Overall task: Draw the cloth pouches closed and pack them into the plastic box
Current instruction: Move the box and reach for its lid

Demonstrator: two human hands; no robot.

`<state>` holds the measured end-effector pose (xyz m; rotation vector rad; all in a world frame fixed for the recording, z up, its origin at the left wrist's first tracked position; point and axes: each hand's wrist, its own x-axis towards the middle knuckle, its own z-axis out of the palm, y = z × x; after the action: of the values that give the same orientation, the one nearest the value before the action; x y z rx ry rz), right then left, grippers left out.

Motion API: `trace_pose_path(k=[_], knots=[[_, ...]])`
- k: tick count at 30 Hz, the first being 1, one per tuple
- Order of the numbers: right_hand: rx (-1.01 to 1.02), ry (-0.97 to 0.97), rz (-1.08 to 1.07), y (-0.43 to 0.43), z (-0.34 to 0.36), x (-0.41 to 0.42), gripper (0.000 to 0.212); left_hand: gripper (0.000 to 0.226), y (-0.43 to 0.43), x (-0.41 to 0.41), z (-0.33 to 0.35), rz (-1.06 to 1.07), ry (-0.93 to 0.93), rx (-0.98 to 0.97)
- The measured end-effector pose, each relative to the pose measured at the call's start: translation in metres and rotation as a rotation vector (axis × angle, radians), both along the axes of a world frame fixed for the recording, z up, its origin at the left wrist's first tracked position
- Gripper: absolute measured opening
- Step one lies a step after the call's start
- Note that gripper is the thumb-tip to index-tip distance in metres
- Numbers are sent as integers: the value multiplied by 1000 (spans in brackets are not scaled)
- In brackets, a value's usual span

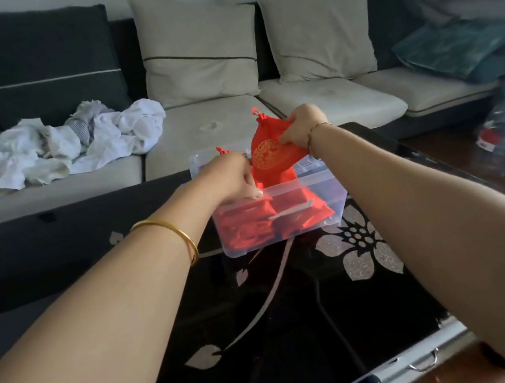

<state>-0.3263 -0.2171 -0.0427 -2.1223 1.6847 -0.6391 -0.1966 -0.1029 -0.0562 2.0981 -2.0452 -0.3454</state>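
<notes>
- R hand [303, 124] pinches the top-right edge of a red cloth drawstring pouch w/ a gold round emblem [272, 155], fingers curled tight on the fabric.
- Pouch stands upright, its bottom dipping into the clear plastic box [287, 235]; its tied cord knot pokes up at top left.
- L hand [236, 177] sits at the box's near-left rim, right by the pouch's lower-left edge, fingers curled. Can't tell if it grips the pouch, the rim or nothing.
- More red cloth pouches [249, 224] lie flat inside the box.
- Box sits on the black glass bench w/ silver flower print [361, 250].
- Behind: pale sofa [209, 132] w/ crumpled white cloth [67, 143] on its left seat.
</notes>
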Motion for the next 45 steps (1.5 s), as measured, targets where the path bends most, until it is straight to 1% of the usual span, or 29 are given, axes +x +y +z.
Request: trace_pose_path(k=[3,5,6,7,9,10,11,13,15,16,19,20,22,24,26,27,29,31,32,35,36,38,40,43,45], knots=[[46,111,84,12,-4,32,26,13,15,18,4,6,15,32],[94,204,120,20,-12,51,11,12,26,33,5,34,-6,55],[113,239,115,23,-17,58,10,12,32,41,6,50,-17,69],[119,279,105,26,-22,65,11,12,38,49,6,68,-18,82],[86,344,97,31,-29,76,30,12,49,61,8,95,-5,101],[53,367,109,33,-29,79,36,11,53,66,9,106,2,111],[0,376,126,35,-27,83,36,10,57,71,10,117,1,126],[-108,324,151,39,-15,79,29,11,59,73,15,128,-9,173],[-205,186,119,36,-2,65,29,14,55,70,20,138,-5,197],[-236,100,72,31,2,52,28,16,51,66,22,149,-4,176],[-265,-130,-121,11,-6,3,24,14,34,51,22,180,-27,-32],[-241,-175,-178,4,-19,-16,24,12,25,45,19,172,-12,-99],[-136,-218,-265,-9,-56,-45,24,8,10,30,13,124,43,-170],[-22,-142,-282,-19,-100,-57,24,9,-7,16,5,76,96,-189],[-3,0,-175,-27,-131,-50,32,11,-21,10,0,32,143,-174],[-27,78,-105,-34,-140,-44,36,11,-26,8,0,4,153,-151],[-75,186,25,-46,-145,-27,39,9,-35,9,-2,-48,158,-87],[-64,209,108,-58,-142,-10,40,9,-37,10,-1,-93,168,-45],[-42,230,122,-63,-140,-3,42,9,-37,10,-1,-110,179,-37],[-8,380,125,-72,-144,4,44,14,-36,12,-4,-139,211,-4],[-27,423,115,-74,-146,3,43,14,-37,12,-5,-144,221,1],[-129,506,111,-70,-150,-5,39,14,-36,11,-6,-146,228,6],[-219,517,120,-64,-154,-14,35,12,-35,10,-5,-143,221,7],[-252,430,131,-51,-142,-31,32,11,-29,4,-2,-148,210,19],[-357,395,121,-49,-125,-41,29,13,-24,1,-2,-148,201,13]])
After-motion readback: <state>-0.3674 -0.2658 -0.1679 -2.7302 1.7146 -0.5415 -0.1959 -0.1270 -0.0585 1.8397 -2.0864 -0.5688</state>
